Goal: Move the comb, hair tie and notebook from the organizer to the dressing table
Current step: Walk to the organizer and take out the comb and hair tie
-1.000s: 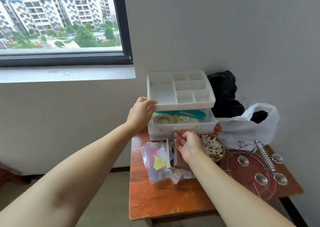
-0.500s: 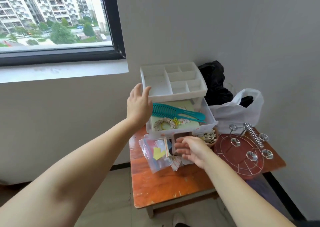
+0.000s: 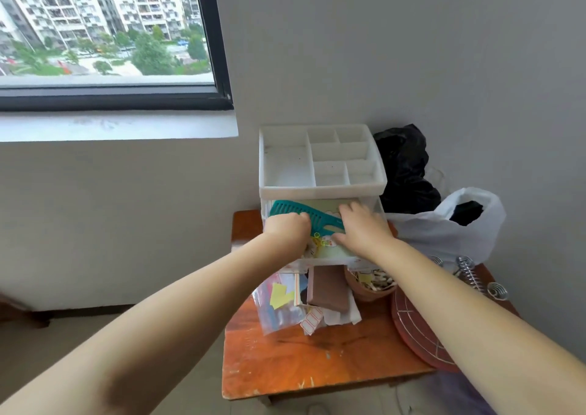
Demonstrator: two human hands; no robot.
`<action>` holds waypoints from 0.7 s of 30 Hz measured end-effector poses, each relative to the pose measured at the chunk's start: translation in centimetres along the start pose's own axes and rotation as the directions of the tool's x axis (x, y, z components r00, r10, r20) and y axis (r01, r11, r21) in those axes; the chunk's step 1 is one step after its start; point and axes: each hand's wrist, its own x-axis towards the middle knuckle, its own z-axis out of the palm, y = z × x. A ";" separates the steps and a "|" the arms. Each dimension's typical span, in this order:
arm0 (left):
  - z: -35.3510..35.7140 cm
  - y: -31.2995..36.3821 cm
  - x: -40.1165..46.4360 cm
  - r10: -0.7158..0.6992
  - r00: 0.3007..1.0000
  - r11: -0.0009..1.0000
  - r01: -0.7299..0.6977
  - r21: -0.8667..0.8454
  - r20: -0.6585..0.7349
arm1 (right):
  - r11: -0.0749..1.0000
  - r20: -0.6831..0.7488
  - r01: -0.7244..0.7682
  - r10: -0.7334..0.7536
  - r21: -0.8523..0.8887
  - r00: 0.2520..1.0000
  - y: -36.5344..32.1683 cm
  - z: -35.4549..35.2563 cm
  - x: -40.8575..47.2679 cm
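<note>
The white organizer (image 3: 322, 189) stands at the back of the orange dressing table (image 3: 310, 360), with its lower drawer (image 3: 329, 259) pulled out. A teal comb (image 3: 287, 207) lies slanted across a pale green notebook (image 3: 333, 249) in the drawer. My left hand (image 3: 287, 229) is curled into a fist at the drawer's front left, over the hair tie (image 3: 317, 240). Only the tie's yellow bits show beside the knuckles. My right hand (image 3: 363, 229) rests on the notebook, thumb and fingers around the comb's handle end.
In front of the drawer lie a clear bag of paper bits (image 3: 279, 303), a brown block (image 3: 328, 289) and a bowl of small clips (image 3: 372, 283). A round red rack with wire coils (image 3: 421, 332) sits right. White (image 3: 444, 233) and black (image 3: 406, 167) bags fill the back corner.
My left hand left the organizer's top tray and dropped into the drawer. My right hand rose from the table in front of the drawer and reached in onto the comb's handle.
</note>
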 end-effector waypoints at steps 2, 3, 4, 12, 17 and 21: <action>0.2 0.1 0.2 0.004 1.000 1.000 -0.004 0.011 -0.003 | 1.000 -0.034 0.021 -0.022 -0.018 0.999 0.2 0.4 0.5; 0.3 0.2 0.3 0.011 1.000 1.000 -0.011 0.016 -0.009 | 0.999 -0.032 0.042 -0.043 -0.023 0.999 0.4 0.7 0.6; 0.4 0.3 0.3 0.018 1.000 0.999 -0.018 0.031 -0.017 | 0.998 -0.024 0.063 -0.064 -0.025 0.998 0.5 0.9 0.7; 2.2 -0.1 -0.5 0.030 0.994 1.000 -0.029 0.010 -0.105 | 0.983 -0.053 0.178 -0.180 -0.048 0.982 1.5 1.8 1.3; 2.0 -0.1 -0.9 0.023 0.990 0.994 -0.037 -0.100 -0.140 | 0.975 -0.071 0.200 -0.207 -0.094 0.976 0.9 2.1 1.1; 1.3 -0.1 -1.6 -0.052 0.994 0.961 0.024 -0.274 -0.094 | 0.973 -0.050 0.224 -0.227 -0.053 0.973 0.9 2.0 1.1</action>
